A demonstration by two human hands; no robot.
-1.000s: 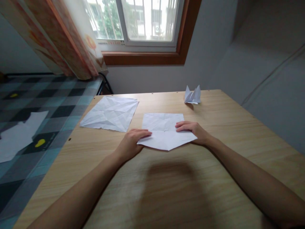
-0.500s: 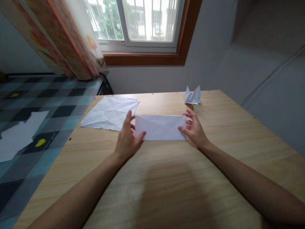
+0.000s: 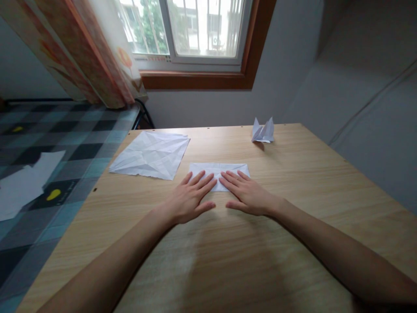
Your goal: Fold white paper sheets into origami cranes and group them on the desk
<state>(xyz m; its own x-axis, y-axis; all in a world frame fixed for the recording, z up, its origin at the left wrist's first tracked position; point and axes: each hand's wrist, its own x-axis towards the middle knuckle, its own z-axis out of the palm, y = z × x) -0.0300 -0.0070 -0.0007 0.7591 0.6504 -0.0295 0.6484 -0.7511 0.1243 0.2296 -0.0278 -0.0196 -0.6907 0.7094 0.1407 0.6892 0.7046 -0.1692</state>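
Left hand and right hand lie open, palms flat, apparently pressing the folded paper. A creased sheet lies at ten o'clock.

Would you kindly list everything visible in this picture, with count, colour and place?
folded paper: 1, white, table centre, under both hands' fingertips
creased sheet: 1, white, flat on the table, left of the folded paper
origami figure: 1, white, far right of the table
table: 1, light wood
window: 1, white frame, brown surround, behind the table
curtain: 1, orange-patterned, left of the window
checked cloth: 1, grey-teal, left of the table
loose sheet: 1, white, on the cloth
left hand: flat, open
right hand: flat, open
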